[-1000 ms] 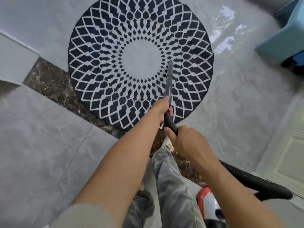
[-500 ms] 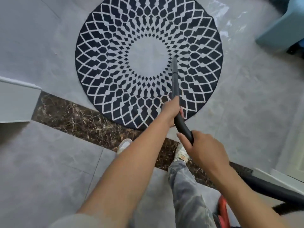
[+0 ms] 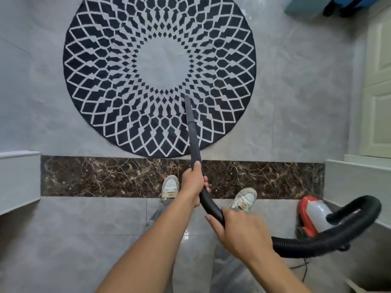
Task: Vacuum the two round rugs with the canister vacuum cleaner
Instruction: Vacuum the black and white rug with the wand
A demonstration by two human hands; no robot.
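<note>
A round rug (image 3: 105, 66) with a navy and white diamond pattern and a plain pale centre lies on the grey tile floor ahead of me. The black vacuum wand (image 3: 192, 127) slants up over it, its tip resting on the patterned ring just below the centre. My left hand (image 3: 193, 182) grips the wand's lower part. My right hand (image 3: 237, 233) grips the curved black handle behind it. A ribbed black hose (image 3: 330, 240) loops right to the red and white canister (image 3: 311, 216) on the floor. Only one rug is in view.
A dark brown marble strip (image 3: 95, 176) crosses the floor under my two sneakers (image 3: 170, 187). White door frame parts stand at left (image 3: 19, 178) and right (image 3: 357, 178). A white door (image 3: 378, 92) and a blue object (image 3: 306, 6) lie at the far right.
The view has swung so the rug sits straight ahead. The wand tip has slid from right of the rug's centre to just below it. The canister and hose loop have come into sight.
</note>
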